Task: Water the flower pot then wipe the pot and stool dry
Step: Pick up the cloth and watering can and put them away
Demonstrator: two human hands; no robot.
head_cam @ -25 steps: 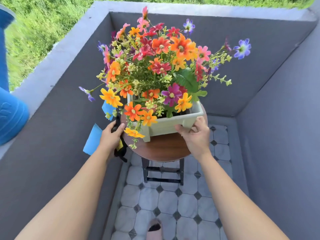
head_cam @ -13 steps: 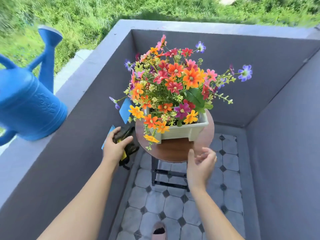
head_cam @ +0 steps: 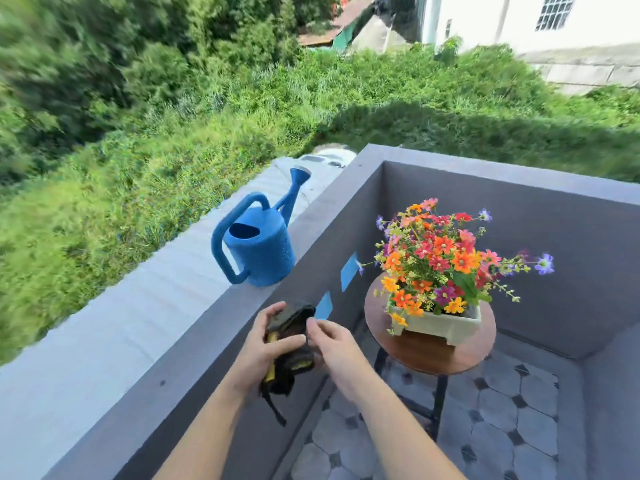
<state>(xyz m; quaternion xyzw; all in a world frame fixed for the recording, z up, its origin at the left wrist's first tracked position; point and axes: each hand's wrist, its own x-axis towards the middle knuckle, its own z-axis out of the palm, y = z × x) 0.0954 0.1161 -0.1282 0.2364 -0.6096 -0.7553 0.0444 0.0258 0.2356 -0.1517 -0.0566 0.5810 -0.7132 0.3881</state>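
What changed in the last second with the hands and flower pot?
The right hand let go of the flower pot and moved left to pinch the dark cloth. The left hand still holds it; the flower pot stays on the stool.

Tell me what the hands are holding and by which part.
Both hold the dark cloth bundle: the left hand grips around its middle, the right hand pinches its right edge. The watering can stands untouched.

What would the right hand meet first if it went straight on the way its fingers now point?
The dark bundle that the left hand grips; the right hand seems to touch it, or nearly.
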